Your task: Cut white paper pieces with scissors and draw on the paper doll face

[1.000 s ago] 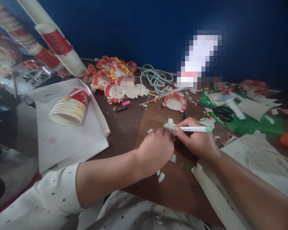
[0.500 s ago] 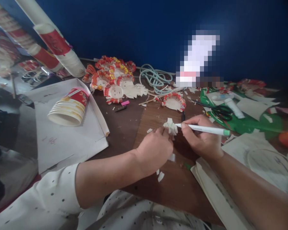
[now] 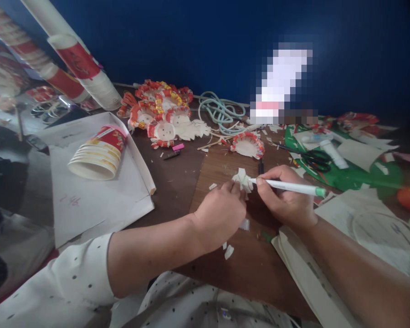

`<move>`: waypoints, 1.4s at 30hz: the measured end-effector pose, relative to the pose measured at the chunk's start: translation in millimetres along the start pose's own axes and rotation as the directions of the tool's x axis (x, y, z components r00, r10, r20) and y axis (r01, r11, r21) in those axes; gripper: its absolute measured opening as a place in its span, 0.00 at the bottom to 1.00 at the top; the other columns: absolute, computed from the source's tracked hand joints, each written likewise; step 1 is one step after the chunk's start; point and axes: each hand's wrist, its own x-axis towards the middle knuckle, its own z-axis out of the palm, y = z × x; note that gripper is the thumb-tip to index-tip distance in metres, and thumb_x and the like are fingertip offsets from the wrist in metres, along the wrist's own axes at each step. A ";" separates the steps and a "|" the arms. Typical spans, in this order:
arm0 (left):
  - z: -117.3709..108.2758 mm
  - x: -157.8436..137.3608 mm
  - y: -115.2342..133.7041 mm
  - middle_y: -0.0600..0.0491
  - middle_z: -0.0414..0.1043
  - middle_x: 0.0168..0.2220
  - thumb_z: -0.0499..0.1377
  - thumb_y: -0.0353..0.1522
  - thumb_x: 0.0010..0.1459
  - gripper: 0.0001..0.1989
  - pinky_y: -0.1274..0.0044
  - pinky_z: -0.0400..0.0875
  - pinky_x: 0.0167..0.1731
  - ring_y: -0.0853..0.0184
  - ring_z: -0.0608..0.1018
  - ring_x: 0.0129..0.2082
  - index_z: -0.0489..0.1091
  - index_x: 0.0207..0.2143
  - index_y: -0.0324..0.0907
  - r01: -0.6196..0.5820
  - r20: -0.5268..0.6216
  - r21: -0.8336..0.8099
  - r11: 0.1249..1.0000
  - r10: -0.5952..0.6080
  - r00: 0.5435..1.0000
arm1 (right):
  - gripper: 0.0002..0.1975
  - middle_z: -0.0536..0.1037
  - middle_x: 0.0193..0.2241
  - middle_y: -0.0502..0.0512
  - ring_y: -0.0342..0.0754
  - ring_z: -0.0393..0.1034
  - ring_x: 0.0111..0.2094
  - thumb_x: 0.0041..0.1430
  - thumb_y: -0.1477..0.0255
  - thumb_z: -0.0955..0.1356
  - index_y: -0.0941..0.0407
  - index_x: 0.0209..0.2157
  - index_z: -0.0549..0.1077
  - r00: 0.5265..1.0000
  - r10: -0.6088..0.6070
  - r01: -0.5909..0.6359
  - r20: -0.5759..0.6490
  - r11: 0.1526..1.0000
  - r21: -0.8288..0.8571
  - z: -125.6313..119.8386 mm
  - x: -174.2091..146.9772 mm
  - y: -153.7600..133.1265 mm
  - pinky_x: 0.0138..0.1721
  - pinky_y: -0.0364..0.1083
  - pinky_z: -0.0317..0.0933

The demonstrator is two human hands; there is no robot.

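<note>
A small white paper cutout with jagged edges lies on the brown tabletop, green lines drawn on it. Fingers of my left hand press its near left edge against the wood; the fingertips are partly hidden. In my right hand is a white marker with a green end, gripped between thumb and fingers. Its tip touches the right side of the cutout. Just beyond stands or lies a dark pen cap. A round paper piece with a red ruffled rim rests farther back.
Stacked paper cups lie on a white box lid at left. Behind are red-rimmed paper faces and a coiled pale cord. Scissors and a glue stick sit on green sheet at right. Paper scraps are scattered nearby.
The marker has shifted slightly, its green end a little lower and its tip a bit lower on the cutout. My left hand stays in place.
</note>
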 end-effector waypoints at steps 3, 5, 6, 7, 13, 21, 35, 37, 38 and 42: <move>-1.6 -0.2 0.4 0.42 0.71 0.49 0.49 0.26 0.62 0.16 0.74 0.72 0.38 0.61 0.74 0.45 0.69 0.49 0.34 0.019 -0.003 -0.024 1.000 -0.019 1.000 | 0.05 0.74 0.24 0.51 0.47 0.69 0.25 0.55 0.67 0.67 0.54 0.29 0.70 1.000 0.009 -0.009 0.025 1.000 0.018 0.7 1.1 1.2 0.28 0.45 0.62; -3.1 -0.2 0.6 0.43 0.71 0.46 0.50 0.26 0.61 0.15 0.75 0.72 0.34 0.62 0.75 0.41 0.70 0.47 0.35 0.033 0.003 -0.037 0.999 -0.033 0.999 | 0.05 0.74 0.24 0.51 0.46 0.69 0.25 0.55 0.67 0.67 0.54 0.29 0.70 0.999 0.007 -0.008 0.053 1.000 0.026 1.2 1.8 1.8 0.28 0.45 0.62; -3.7 -0.2 0.6 0.44 0.71 0.45 0.50 0.26 0.61 0.15 0.75 0.72 0.32 0.63 0.75 0.40 0.71 0.47 0.35 0.038 0.005 -0.038 0.999 -0.038 0.999 | 0.05 0.74 0.24 0.51 0.46 0.69 0.25 0.56 0.67 0.67 0.54 0.29 0.70 0.998 0.004 -0.006 0.068 1.000 0.026 1.4 2.1 2.0 0.28 0.45 0.62; -4.0 -0.2 0.6 0.44 0.71 0.44 0.50 0.25 0.61 0.14 0.75 0.71 0.32 0.63 0.75 0.40 0.71 0.46 0.36 0.039 0.003 -0.037 0.999 -0.039 0.999 | 0.05 0.75 0.25 0.51 0.46 0.69 0.26 0.56 0.67 0.67 0.54 0.29 0.70 0.996 0.000 -0.002 0.086 1.000 0.023 1.6 2.3 2.1 0.28 0.45 0.62; -1.7 -0.2 0.5 0.44 0.69 0.42 0.48 0.25 0.62 0.14 0.76 0.71 0.32 0.64 0.74 0.40 0.71 0.45 0.35 0.017 -0.016 -0.014 1.000 -0.017 1.000 | 0.05 0.76 0.27 0.52 0.47 0.71 0.29 0.58 0.67 0.66 0.54 0.31 0.70 0.984 -0.035 0.033 0.173 0.999 0.019 1.6 2.9 1.9 0.31 0.45 0.63; -2.1 -0.3 0.6 0.46 0.70 0.40 0.50 0.25 0.61 0.13 0.75 0.72 0.32 0.63 0.74 0.39 0.72 0.44 0.36 0.021 -0.026 -0.039 0.999 -0.022 0.999 | 0.06 0.76 0.27 0.51 0.46 0.72 0.29 0.59 0.67 0.66 0.54 0.31 0.71 0.976 -0.041 0.039 0.212 0.999 0.015 4.3 1.4 5.0 0.31 0.44 0.62; 2.3 -1.7 1.2 0.45 0.70 0.41 0.51 0.25 0.60 0.12 0.75 0.71 0.31 0.63 0.74 0.39 0.72 0.43 0.35 0.018 -0.082 -0.004 1.000 -0.018 0.997 | 0.07 0.77 0.28 0.52 0.47 0.73 0.30 0.59 0.65 0.66 0.54 0.32 0.72 0.974 -0.010 0.005 0.227 1.000 0.022 5.3 1.2 4.6 0.33 0.45 0.63; 1.9 -1.7 1.0 0.46 0.70 0.40 0.51 0.25 0.60 0.12 0.75 0.71 0.31 0.63 0.74 0.39 0.72 0.43 0.36 0.017 -0.082 -0.003 1.000 -0.017 0.996 | 0.07 0.77 0.29 0.52 0.48 0.73 0.31 0.60 0.65 0.66 0.54 0.32 0.72 0.974 -0.010 0.005 0.227 1.000 0.022 5.7 1.1 4.7 0.33 0.45 0.63; 1.6 -1.8 1.0 0.46 0.70 0.40 0.51 0.25 0.60 0.12 0.74 0.71 0.31 0.63 0.74 0.39 0.72 0.43 0.36 0.017 -0.080 -0.005 1.000 -0.017 0.997 | 0.07 0.77 0.29 0.52 0.47 0.73 0.31 0.60 0.65 0.66 0.54 0.32 0.72 0.974 -0.011 0.006 0.227 1.000 0.024 6.0 1.1 4.8 0.33 0.45 0.63; 0.6 -2.1 1.6 0.46 0.70 0.39 0.51 0.25 0.60 0.12 0.75 0.71 0.31 0.63 0.74 0.39 0.72 0.42 0.36 0.012 -0.063 -0.003 1.000 -0.012 0.998 | 0.07 0.77 0.29 0.52 0.47 0.72 0.31 0.60 0.66 0.66 0.54 0.33 0.72 0.973 -0.008 0.004 0.229 1.000 0.019 6.5 1.3 4.8 0.33 0.45 0.63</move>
